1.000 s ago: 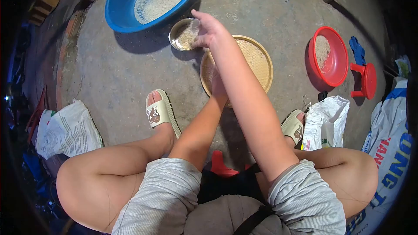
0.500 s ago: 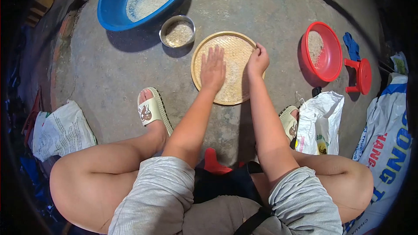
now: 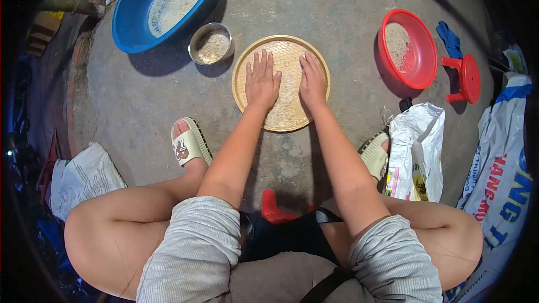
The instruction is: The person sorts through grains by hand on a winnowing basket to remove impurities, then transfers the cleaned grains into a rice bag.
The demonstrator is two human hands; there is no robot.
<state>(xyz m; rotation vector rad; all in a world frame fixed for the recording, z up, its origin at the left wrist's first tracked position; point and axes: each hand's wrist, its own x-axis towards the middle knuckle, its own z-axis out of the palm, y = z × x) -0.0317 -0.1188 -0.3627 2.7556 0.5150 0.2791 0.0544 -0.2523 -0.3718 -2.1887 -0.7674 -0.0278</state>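
Observation:
A round woven bamboo tray (image 3: 287, 127) lies on the concrete floor in front of me, with pale grains spread over it. My left hand (image 3: 263, 82) rests flat on the tray's left side, its fingers apart and pointing away from me. On the right side of the tray, my right hand (image 3: 313, 80) lies palm down with its fingers stretched out. Nothing shows in either hand. Just left of the tray stands a metal bowl (image 3: 211, 44) holding grains.
A blue basin (image 3: 126, 28) with white grains stands at the upper left. To the right are a red basin (image 3: 421, 59) with grains, a red stool (image 3: 470, 80), a blue cloth (image 3: 448, 39) and an open white bag (image 3: 412, 134). Large printed sacks (image 3: 499, 174) lie further right.
My right hand has left the tray's right rim and moved inward onto the tray, its fingers now straightened. My left hand has shifted slightly on the tray. The camera view has shifted.

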